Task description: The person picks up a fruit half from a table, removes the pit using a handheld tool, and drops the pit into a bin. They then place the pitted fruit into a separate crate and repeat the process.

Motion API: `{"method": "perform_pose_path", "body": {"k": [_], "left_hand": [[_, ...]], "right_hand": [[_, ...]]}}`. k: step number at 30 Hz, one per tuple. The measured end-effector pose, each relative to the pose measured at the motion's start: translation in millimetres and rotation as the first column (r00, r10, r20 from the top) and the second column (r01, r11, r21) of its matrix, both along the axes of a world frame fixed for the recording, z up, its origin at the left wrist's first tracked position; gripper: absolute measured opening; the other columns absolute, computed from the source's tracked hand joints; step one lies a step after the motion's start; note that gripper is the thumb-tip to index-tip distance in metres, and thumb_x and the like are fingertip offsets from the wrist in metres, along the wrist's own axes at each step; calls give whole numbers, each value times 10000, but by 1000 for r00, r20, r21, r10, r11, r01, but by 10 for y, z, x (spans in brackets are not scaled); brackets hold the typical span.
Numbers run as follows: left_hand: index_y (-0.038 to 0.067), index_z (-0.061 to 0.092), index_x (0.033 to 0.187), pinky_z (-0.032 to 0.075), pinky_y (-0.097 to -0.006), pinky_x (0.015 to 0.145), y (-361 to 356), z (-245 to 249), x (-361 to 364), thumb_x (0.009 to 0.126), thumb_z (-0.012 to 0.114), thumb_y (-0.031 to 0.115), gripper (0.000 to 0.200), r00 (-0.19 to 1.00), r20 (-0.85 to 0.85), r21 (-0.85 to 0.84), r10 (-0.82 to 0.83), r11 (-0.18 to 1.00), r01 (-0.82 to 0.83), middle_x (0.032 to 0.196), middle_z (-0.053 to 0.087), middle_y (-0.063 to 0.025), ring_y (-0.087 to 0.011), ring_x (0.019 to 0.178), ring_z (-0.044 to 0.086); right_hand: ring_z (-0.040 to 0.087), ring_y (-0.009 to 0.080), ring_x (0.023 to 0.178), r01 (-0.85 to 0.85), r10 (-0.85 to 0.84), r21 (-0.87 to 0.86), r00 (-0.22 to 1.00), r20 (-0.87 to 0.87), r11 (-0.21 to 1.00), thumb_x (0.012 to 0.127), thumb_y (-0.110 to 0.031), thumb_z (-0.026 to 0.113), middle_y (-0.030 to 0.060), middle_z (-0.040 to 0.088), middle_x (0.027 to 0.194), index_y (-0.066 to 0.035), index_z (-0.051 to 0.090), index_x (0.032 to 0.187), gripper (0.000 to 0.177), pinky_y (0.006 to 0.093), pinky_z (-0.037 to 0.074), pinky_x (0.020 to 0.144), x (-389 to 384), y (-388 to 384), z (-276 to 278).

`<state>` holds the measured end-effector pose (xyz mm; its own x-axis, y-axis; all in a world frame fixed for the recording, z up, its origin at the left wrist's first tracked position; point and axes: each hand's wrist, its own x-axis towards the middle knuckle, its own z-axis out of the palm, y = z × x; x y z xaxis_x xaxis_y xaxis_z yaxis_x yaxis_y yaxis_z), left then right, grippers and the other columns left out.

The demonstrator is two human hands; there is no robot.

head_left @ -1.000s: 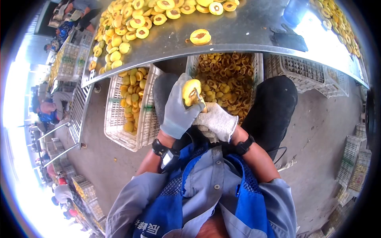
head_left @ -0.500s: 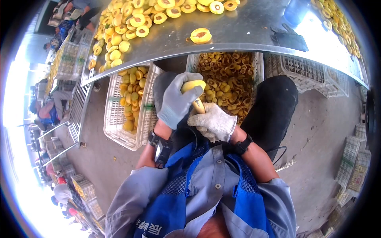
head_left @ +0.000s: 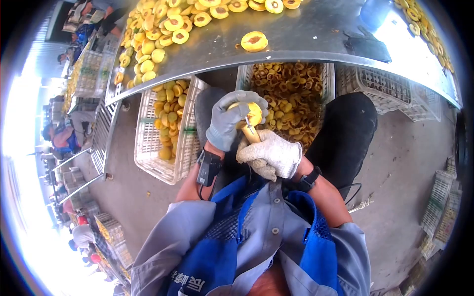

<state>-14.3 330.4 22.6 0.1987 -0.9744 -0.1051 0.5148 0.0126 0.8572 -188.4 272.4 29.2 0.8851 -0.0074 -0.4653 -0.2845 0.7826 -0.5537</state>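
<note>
My left hand (head_left: pixel 231 120), in a grey glove, is wrapped round a yellow peach (head_left: pixel 254 114), its fingers over the top. My right hand (head_left: pixel 273 154), in a whitish knit glove, grips a pitting tool by its wooden handle (head_left: pixel 252 134). The tool's metal end meets the near side of the peach, and part of it is hidden there. Both hands are close together over my lap. Above them on the metal table lies a single peach half (head_left: pixel 254 41), its brown pit side up.
Many peach halves (head_left: pixel 163 29) are heaped on the metal table (head_left: pixel 301 39). Beneath its edge stand a white crate (head_left: pixel 148 160) of peaches and a crate of peach scraps (head_left: pixel 286 89). A dark glove-like item (head_left: pixel 368 48) lies at the right. Other people sit far left.
My left hand has turned the peach, so that its cut side shows more. The tool's metal end now shows against it. The whole view has shifted slightly.
</note>
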Motion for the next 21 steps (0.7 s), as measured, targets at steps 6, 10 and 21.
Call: {"method": "perform_pose_path", "body": {"k": [6, 10, 21], "left_hand": [[-62, 692, 1164, 614, -380, 815, -48, 75, 162, 921, 730, 137, 317, 975, 171, 114, -145, 985, 126, 1086, 732, -234, -308, 904, 733], [-43, 704, 1152, 623, -392, 771, -14, -60, -49, 914, 765, 210, 353, 986, -166, -64, -22, 998, 11, 1071, 729, -230, -311, 894, 733], [-93, 663, 1257, 585, -367, 924, -46, 265, 248, 959, 739, 402, 582, 939, 287, 80, -189, 982, 173, 1149, 736, -197, -272, 978, 732]], "right_hand": [[458, 121, 368, -24, 23, -26, 1000, -12, 999, 899, -143, 720, 2, 519, 558, -48, 637, 832, 142, 281, 347, 337, 41, 21, -37], [489, 108, 375, -34, 34, 26, 999, 9, 999, 901, -140, 764, -1, 543, 558, -31, 675, 923, 143, 260, 367, 346, 24, 14, -59], [466, 99, 374, -51, 47, -123, 998, -36, 991, 911, -132, 745, -10, 515, 552, -49, 647, 872, 135, 256, 348, 339, 79, -12, -64]]}}
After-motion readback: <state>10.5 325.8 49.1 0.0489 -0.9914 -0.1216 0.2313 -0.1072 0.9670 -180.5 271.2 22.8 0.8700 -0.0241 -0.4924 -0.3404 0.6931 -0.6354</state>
